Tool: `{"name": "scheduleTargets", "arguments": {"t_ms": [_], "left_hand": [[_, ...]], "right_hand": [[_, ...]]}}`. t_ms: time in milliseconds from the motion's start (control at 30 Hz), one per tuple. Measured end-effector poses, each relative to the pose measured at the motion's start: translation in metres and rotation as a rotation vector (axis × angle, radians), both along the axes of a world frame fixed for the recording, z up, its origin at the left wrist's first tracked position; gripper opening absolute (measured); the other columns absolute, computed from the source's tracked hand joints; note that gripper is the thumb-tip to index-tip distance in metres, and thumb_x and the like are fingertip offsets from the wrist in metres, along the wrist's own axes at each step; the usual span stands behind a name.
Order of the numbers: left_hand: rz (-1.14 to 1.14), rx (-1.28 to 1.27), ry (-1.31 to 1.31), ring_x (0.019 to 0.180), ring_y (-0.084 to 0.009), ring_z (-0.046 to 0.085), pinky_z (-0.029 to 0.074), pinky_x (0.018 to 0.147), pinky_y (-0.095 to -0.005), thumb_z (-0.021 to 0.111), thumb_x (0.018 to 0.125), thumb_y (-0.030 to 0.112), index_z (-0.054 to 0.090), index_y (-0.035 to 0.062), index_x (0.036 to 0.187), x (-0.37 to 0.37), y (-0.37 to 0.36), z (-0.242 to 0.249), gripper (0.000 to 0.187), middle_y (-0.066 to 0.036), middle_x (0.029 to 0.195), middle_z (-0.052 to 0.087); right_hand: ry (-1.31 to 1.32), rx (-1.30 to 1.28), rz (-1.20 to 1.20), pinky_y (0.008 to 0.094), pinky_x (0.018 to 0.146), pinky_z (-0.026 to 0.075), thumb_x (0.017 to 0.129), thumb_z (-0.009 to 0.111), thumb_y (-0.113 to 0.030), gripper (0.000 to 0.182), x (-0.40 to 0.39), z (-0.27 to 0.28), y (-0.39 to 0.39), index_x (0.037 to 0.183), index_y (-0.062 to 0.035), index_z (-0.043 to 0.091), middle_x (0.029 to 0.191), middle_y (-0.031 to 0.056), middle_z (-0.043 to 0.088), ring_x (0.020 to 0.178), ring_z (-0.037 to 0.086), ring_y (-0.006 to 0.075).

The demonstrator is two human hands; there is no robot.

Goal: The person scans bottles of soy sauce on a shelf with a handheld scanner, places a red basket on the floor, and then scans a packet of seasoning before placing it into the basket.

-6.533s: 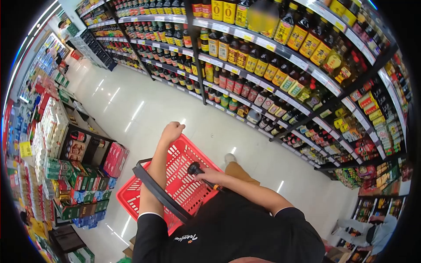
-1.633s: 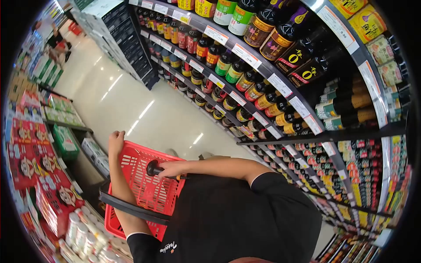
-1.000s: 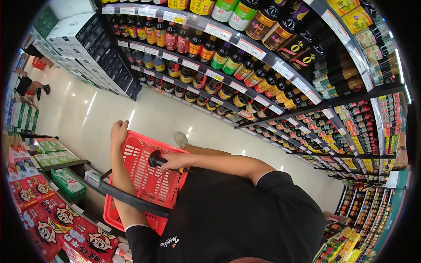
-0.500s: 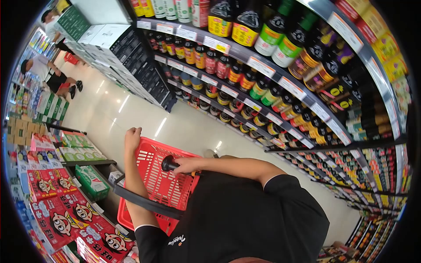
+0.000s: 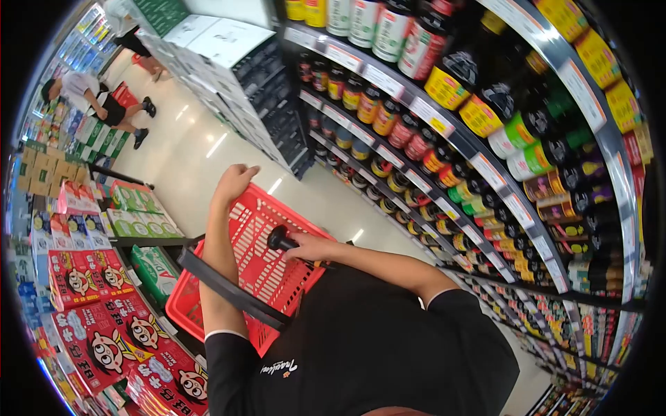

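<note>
A red plastic shopping basket [image 5: 253, 239] with slotted sides hangs in front of me, its dark handle [image 5: 232, 291] passing across my left forearm. My left hand [image 5: 236, 182] is past the basket's far rim, fingers loosely bent and partly apart, with nothing visible in them. Over the basket, my right hand [image 5: 310, 247] is closed around a dark bottle [image 5: 281, 239]. One round black end of it points to the left; my hand and dark shirt hide much of the rest, so its label cannot be read.
On the right, a long shelf [image 5: 409, 97] holds rows of sauce bottles with price tags. Stacked white boxes [image 5: 222, 41] stand at its far end. Red milk cartons [image 5: 104, 347] fill the left display. Down the aisle are two people, one person [image 5: 90, 97] carrying a red basket.
My view has turned, so the shelves and boxes appear farther right. The basket, both hands and the held bottle have shifted slightly in view. My left fingers look a little straighter.
</note>
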State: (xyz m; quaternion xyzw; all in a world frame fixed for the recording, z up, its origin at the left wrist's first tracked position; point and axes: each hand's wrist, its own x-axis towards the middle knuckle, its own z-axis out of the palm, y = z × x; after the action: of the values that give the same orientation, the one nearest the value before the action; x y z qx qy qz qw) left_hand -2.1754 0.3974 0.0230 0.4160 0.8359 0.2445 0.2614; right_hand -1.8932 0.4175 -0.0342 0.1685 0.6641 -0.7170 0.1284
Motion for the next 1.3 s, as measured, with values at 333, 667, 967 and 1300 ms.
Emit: {"name": "scheduleTargets", "arguments": {"t_ms": [333, 667, 967, 1300], "left_hand": [[-0.22, 0.008, -0.013, 0.085, -0.04, 0.068, 0.05, 0.08, -0.0435, 0.062, 0.087, 0.048, 0.071, -0.0085, 0.087, -0.072, 0.085, -0.004, 0.057, -0.031, 0.085, 0.067], [-0.391, -0.031, 0.003, 0.097, -0.0411, 0.067, 0.051, 0.087, -0.0451, 0.058, 0.086, 0.05, 0.073, -0.0036, 0.094, -0.049, 0.148, -0.013, 0.056, -0.028, 0.097, 0.069], [-0.631, -0.005, 0.009, 0.096, -0.0399, 0.066, 0.05, 0.086, -0.0452, 0.055, 0.086, 0.037, 0.071, -0.0024, 0.093, -0.034, 0.169, -0.063, 0.043, -0.026, 0.095, 0.069], [-0.669, -0.036, -0.139, 0.097, -0.0423, 0.065, 0.049, 0.086, -0.0447, 0.053, 0.082, 0.026, 0.07, -0.0035, 0.09, -0.006, 0.175, -0.07, 0.035, -0.028, 0.096, 0.068]], "right_hand": [[-0.068, 0.01, -0.18, 0.0261, 0.056, 0.045, 0.086, 0.071, -0.03, 0.037, -0.069, 0.005, 0.033, 0.105, -0.0024, 0.057, 0.078, 0.0032, 0.06, 0.065, 0.059, 0.0101], [-0.124, -0.202, -0.455, 0.0247, 0.049, 0.041, 0.089, 0.068, -0.022, 0.036, -0.066, 0.03, 0.031, 0.113, -0.0015, 0.051, 0.069, 0.001, 0.055, 0.054, 0.053, 0.0096], [-0.139, -0.212, -0.555, 0.0244, 0.049, 0.041, 0.09, 0.069, -0.026, 0.033, -0.053, 0.011, 0.011, 0.105, -0.0039, 0.051, 0.07, 0.0008, 0.054, 0.054, 0.053, 0.0093], [-0.148, -0.157, -0.658, 0.0258, 0.053, 0.044, 0.088, 0.07, -0.028, 0.037, -0.031, 0.005, -0.004, 0.107, -0.0011, 0.053, 0.073, 0.0026, 0.057, 0.059, 0.056, 0.0101]]}}
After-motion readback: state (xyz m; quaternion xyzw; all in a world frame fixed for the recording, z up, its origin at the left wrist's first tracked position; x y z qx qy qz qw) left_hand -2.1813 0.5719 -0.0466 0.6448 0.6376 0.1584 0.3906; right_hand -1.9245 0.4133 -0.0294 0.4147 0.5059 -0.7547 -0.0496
